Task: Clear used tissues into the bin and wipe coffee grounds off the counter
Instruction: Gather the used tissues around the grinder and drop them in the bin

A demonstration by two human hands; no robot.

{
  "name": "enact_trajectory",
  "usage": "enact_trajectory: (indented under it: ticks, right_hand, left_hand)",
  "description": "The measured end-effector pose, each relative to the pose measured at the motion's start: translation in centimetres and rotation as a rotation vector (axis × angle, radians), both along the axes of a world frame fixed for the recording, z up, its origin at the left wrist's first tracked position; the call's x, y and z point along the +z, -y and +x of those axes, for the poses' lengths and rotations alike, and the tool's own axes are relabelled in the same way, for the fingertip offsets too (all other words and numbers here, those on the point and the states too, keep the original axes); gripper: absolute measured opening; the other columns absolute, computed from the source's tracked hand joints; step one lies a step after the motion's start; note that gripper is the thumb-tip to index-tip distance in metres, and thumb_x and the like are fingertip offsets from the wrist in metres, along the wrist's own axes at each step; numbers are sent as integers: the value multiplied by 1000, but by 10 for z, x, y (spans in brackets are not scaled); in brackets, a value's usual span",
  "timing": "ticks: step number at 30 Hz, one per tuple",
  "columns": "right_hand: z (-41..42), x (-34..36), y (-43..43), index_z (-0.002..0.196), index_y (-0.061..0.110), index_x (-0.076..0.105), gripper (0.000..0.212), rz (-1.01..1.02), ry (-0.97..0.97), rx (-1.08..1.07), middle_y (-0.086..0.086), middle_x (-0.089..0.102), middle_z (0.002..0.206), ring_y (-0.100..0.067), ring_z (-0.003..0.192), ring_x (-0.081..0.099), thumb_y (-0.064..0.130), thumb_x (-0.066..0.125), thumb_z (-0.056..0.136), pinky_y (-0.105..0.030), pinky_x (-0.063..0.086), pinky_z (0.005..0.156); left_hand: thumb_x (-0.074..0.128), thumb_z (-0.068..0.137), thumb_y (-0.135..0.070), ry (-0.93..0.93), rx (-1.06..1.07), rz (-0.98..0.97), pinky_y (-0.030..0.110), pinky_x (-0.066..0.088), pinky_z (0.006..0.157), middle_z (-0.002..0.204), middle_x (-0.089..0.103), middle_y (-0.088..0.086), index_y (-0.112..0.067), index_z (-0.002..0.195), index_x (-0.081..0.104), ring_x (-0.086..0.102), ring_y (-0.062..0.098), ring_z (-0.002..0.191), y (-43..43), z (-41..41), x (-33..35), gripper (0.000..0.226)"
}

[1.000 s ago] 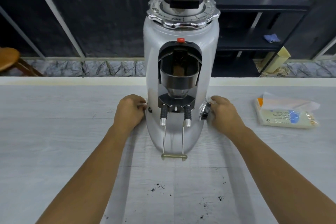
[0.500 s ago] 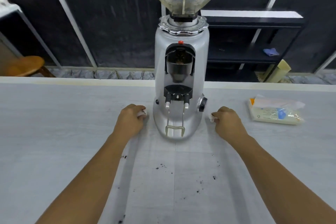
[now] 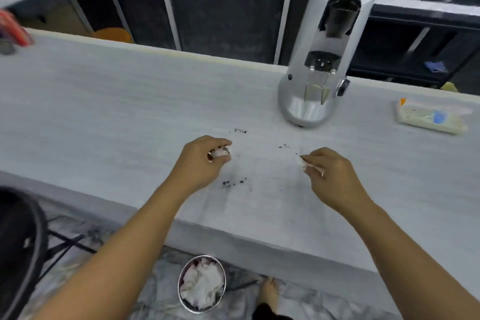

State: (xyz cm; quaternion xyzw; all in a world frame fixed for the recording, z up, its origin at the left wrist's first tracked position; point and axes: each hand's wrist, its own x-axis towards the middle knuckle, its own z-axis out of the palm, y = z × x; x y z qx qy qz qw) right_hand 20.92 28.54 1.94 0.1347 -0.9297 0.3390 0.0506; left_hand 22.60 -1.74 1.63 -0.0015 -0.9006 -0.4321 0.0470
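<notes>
Clearing step, by the look of it: left hand (image 3: 200,161) and right hand (image 3: 330,174) each pinch a used tissue (image 3: 221,152) in curled fingers (image 3: 220,141) above the surface (image 3: 104,112), next likely dropping them into the bin (image 3: 179,284), coffee grounds (image 3: 233,183) not yet wiped.

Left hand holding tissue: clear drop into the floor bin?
Probably yes: the left hand only needs to pull back past the pale grey counter edge; the round metal bin sits open below.

Dark wall panels (image 3: 220,0) back a black shelf (image 3: 415,41), grey marbled floor (image 3: 319,304) below.
</notes>
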Motion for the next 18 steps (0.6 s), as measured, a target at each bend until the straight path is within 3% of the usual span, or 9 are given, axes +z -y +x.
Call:
enact_trajectory:
  ticks: [6,12,18]
  right_hand:
    - [125,-17,97,111,14,75,22,-106,188,200,5,65,103,-4,91,60,9,65,92,-5,39,75]
    - [196,-99,158,109,12,76,26,-41,368,369,6,64,100,-1,89,58,8,64,85,-2,37,80]
    - [202,-292,186,113,19,75,31,64,571,335,15,61,102,-3,88,59,9,67,85,-3,39,74]
  left_hand:
    - [73,83,-23,78,15,8,15,50,84,103,67,-13,-25,114,74,63,2,94,61,144,-31,31]
    - [73,83,-28,300,100,2,24,54,80,104,69,-12,-27,113,74,64,2,93,106,252,-123,30]
    - [76,86,-15,468,216,103,3,44,74,111,69,-11,-25,118,72,59,-2,102,112,291,-295,33]
